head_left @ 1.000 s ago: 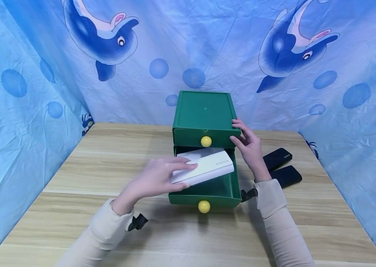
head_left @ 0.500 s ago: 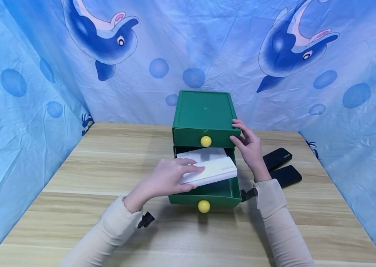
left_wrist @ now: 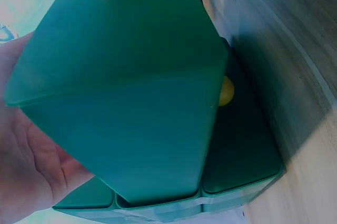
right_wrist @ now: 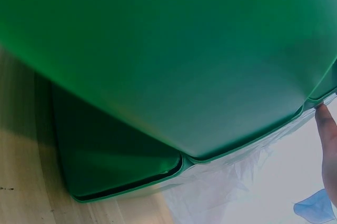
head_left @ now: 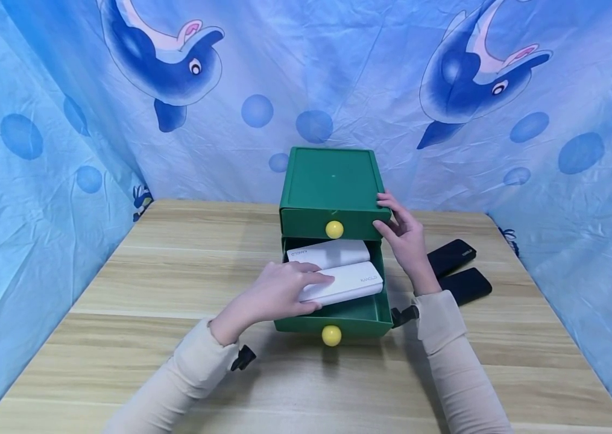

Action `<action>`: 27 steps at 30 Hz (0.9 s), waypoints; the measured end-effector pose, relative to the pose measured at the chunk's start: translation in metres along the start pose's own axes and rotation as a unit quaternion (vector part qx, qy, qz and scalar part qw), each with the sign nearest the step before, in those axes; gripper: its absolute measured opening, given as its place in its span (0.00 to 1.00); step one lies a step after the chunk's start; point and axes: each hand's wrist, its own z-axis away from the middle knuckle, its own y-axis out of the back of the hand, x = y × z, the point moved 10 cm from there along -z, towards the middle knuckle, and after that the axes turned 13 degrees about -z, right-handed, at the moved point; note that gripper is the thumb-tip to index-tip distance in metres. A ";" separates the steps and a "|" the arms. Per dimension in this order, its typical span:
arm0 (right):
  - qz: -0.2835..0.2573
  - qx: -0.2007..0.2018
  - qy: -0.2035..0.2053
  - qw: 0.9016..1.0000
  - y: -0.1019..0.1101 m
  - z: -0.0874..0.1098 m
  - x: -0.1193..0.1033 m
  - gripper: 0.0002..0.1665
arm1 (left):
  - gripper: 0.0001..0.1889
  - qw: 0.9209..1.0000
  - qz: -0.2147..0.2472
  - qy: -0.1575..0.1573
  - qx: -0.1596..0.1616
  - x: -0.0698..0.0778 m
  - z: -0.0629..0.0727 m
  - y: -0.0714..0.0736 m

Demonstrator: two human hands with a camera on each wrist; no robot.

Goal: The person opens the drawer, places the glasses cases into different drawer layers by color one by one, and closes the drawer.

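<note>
My left hand (head_left: 278,289) pinches the left end of a white oblong case (head_left: 351,279) with small lettering, thumb along its front edge and fingers on top. The case lies tilted inside a pulled-out green drawer (head_left: 333,325) with a yellow knob (head_left: 331,336). Behind it in the drawer lies a second white case (head_left: 330,253). My right hand (head_left: 406,241) grips the right front corner of the green drawer cabinet (head_left: 333,181), fingers at the top edge and thumb on the upper drawer's front (head_left: 306,223). In the left wrist view, the drawer front partly hides my left hand (left_wrist: 31,166).
Two black oblong cases (head_left: 451,258) lie on the wooden table (head_left: 175,277) right of the cabinet, beside my right wrist. A closed drawer with a yellow knob (left_wrist: 226,91) sits below the pulled-out one. A blue dolphin-print curtain (head_left: 365,72) hangs behind.
My left hand has moved right and slightly lower with the white case, which sits deeper in the drawer and uncovers more of the case behind. My right hand has stayed in place.
</note>
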 end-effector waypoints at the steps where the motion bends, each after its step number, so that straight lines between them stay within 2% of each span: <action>1: 0.001 0.000 -0.001 1.000 0.000 0.000 0.000 0.23 | 0.23 1.000 -0.001 0.001 -0.001 0.000 0.000 -0.001; 7: -0.001 -0.001 -0.004 1.000 0.000 0.000 0.001 0.23 | 0.22 1.000 -0.006 0.007 -0.019 -0.001 -0.003 -0.007; 27: 0.008 -0.001 -0.010 1.000 -0.001 0.000 -0.001 0.23 | 0.20 0.999 -0.001 0.024 -0.030 0.001 -0.006 -0.014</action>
